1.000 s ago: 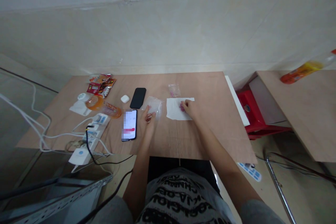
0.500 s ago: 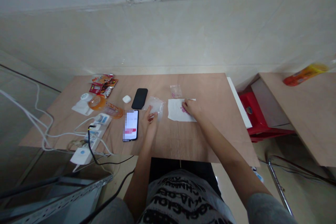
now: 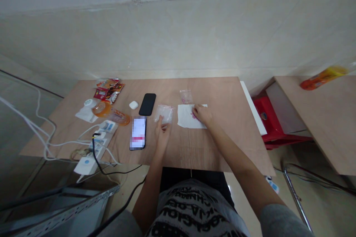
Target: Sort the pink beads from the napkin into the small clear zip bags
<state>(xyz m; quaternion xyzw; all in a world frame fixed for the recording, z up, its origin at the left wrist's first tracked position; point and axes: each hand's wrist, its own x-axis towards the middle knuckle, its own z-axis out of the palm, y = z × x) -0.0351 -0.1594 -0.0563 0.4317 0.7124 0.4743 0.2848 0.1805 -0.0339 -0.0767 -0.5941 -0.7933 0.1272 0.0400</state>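
Note:
My left hand (image 3: 162, 129) is closed on the near edge of a clear plastic bag (image 3: 165, 112), which lies on the tabletop. To its right, a white sheet of paper (image 3: 185, 117) carries a small heap of pink bits (image 3: 194, 115), too small to name. My right hand (image 3: 203, 114) rests over that heap with its fingertips pinched together; whether a piece is between them cannot be made out. Just beyond the paper lies a second, smaller clear bag (image 3: 186, 96) with a few pinkish specks in it.
Left of my hands are a lit phone (image 3: 138, 133), a black phone (image 3: 147, 104) and a white case (image 3: 134, 105). Farther left lie an orange bottle (image 3: 112, 113), snack packets (image 3: 109, 90) and a power strip (image 3: 98, 145) with cables. A red stool (image 3: 268, 118) stands right of the table (image 3: 230, 144).
My left hand has shifted slightly right and nearer to me, and the bag has turned to lie straighter beyond it. My right hand stays over the pink bits, almost unmoved.

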